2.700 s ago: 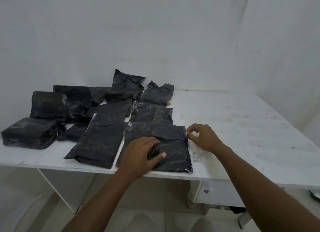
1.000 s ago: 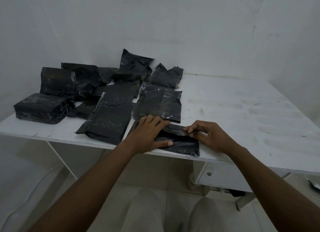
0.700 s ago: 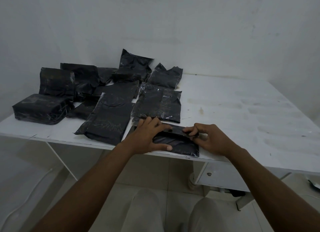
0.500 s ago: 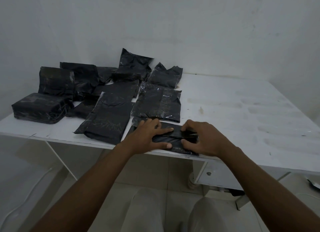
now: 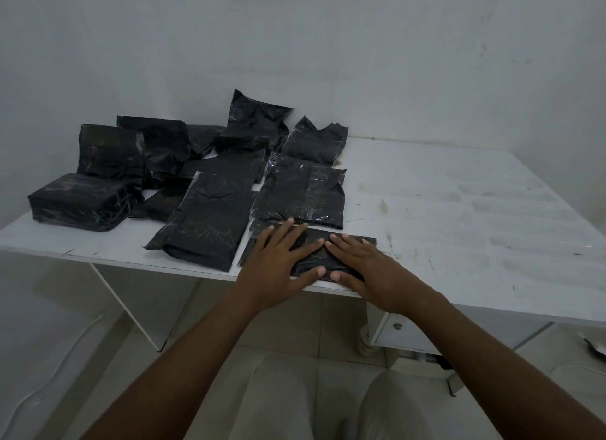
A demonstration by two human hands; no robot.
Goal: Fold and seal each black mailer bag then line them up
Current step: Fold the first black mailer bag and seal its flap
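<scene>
Head view: mailer bag [image 5: 310, 261] half-hidden under left hand [image 5: 275, 265], right hand [image 5: 370, 269]

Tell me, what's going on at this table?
A person presses the left hand and right hand flat onto a folded black mailer bag at the white table's near edge, apparently sealing it. The other black bags lie behind and left of it, loosely heaped, not yet in a line.

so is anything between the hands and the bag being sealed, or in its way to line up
Nothing visible. The left hand and right hand press flat on the folded mailer bag at the table's near edge. Another bag lies behind it; the surface to its right is bare.
</scene>
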